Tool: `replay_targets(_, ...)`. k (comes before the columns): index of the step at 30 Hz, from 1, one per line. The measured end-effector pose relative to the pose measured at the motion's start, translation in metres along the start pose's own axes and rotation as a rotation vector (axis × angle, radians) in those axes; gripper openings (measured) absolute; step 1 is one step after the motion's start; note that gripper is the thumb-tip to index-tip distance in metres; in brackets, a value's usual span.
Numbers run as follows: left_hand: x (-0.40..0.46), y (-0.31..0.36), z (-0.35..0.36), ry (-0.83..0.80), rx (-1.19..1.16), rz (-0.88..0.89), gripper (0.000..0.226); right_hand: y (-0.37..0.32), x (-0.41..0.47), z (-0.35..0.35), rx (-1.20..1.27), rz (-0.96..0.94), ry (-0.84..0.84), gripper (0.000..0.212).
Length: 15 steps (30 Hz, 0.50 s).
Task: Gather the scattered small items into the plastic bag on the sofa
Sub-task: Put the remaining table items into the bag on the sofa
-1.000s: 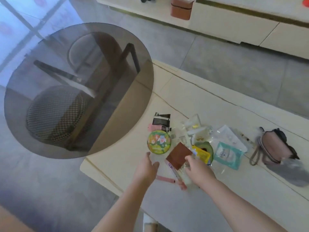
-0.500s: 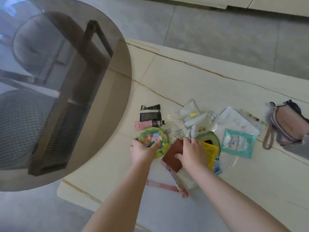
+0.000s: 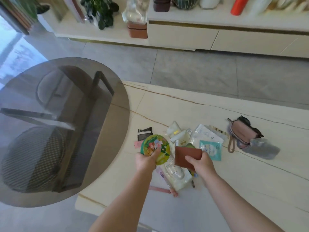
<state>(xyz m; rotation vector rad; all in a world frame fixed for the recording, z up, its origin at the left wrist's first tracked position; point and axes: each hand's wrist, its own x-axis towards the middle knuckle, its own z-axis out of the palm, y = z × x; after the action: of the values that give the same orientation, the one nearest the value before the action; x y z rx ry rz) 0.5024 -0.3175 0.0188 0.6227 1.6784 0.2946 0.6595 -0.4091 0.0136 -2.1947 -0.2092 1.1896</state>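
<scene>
My left hand point(image 3: 145, 160) grips a round green tin with a flower print point(image 3: 154, 149), lifted and tilted above the cream table point(image 3: 250, 190). My right hand point(image 3: 203, 163) pinches a flat brown packet point(image 3: 186, 155) raised off the pile. Under and behind them lie scattered small items: a teal sachet point(image 3: 211, 149), white pouches point(image 3: 179, 133), dark tubes point(image 3: 144, 132), a clear plastic packet point(image 3: 178, 177) and a pink stick point(image 3: 158, 190). No plastic bag or sofa is in view.
A pink and grey zip pouch point(image 3: 244, 134) with a wrist strap lies at the right of the table. A round smoked-glass table point(image 3: 58, 131) overlaps the cream table's left end. A long low cabinet point(image 3: 217, 36) with plants and jars stands across the grey floor.
Both hands closed on their items and lifted them: the left raised the green tin, the right raised the brown packet. The head camera tilted up, showing the cabinet.
</scene>
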Motion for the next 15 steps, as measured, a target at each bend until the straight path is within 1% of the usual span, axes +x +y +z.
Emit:
replay_targets(2,-0.029,0.014,0.001,-0.057,-0.004,0.063,0.030,-0.013,-0.020,-0.017,0.096,0.004,0.025,0.036)
replay_targets(4,-0.058,0.027,0.002,-0.092,-0.001,0.115,0.027,-0.024,-0.039,-0.033,0.206,0.003,0.047,0.032)
replay_targets(7,-0.099,0.046,0.001,-0.131,-0.013,0.125,0.038,-0.036,-0.069,-0.059,0.391,0.010,0.068,0.028)
replay_targets(10,-0.136,0.061,0.002,-0.174,0.031,0.148,0.053,-0.046,-0.100,-0.090,0.515,-0.003,0.093,0.022)
replay_targets(12,-0.160,0.069,0.003,-0.200,0.065,0.169,0.056,-0.051,-0.120,-0.113,0.562,-0.017,0.106,0.022)
replay_targets(15,-0.197,0.078,0.011,-0.276,0.087,0.198,0.053,-0.054,-0.150,-0.147,0.631,-0.042,0.124,0.022)
